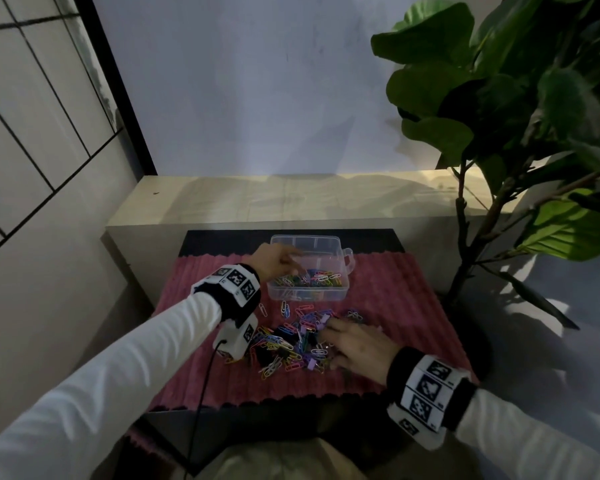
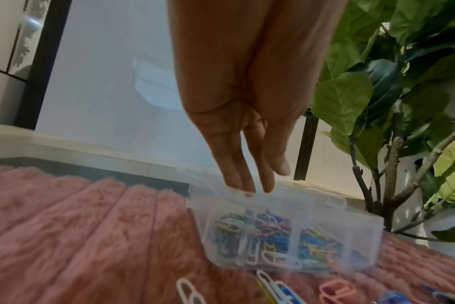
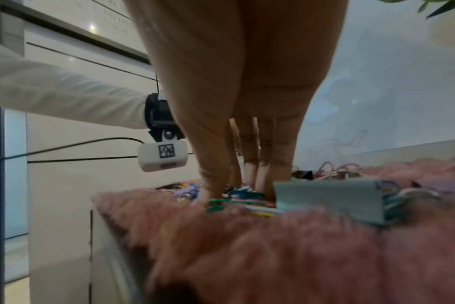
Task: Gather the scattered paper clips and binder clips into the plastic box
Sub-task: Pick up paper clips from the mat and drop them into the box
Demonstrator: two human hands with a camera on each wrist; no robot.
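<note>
left hand (image 1: 274, 259): hovering over plastic box (image 1: 343, 252), fingers loose, gripping nothing | right hand (image 1: 359, 344): lying flat, fingers pressing on clip pile (image 1: 291, 341) | box: sitting on pink rug (image 1: 395, 306), clips lying inside and scattered just before it

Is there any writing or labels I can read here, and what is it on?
No readable words.
Wall panel: faint lettering, too blurred to read.
Wristbands: black-and-white square code patterns; tiny print beside them too small to read.
Wrist camera: a square code, no words.
</note>
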